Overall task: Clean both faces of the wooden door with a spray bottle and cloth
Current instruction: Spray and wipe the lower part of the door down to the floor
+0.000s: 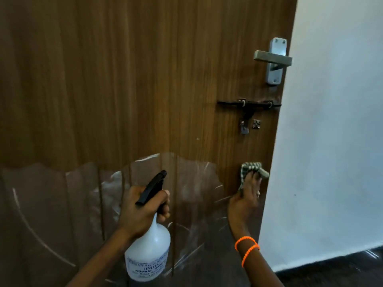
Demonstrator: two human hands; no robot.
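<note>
Gripping the white plastic spray bottle with its black trigger head (148,241) by the neck, our left hand (143,210) aims it at the brown wooden door (124,79), whose lower part shows a wet sheen. Further right, our right hand (245,198) presses the green-and-white checked cloth (251,169) flat against the door near its edge, below the black sliding bolt (248,105) and silver lever handle (273,59). We judge wiping upward could snag the cloth on the bolt.

Door (124,79): brown wood-grain face, smooth, low sheen; lower part covered by clear glossy film (62,204). Lever handle (273,59): brushed grey metal. Bolt (248,104): black, matt. Spray bottle (148,251): translucent white plastic, black plastic head. Cloth (251,168): striped woven fabric.
</note>
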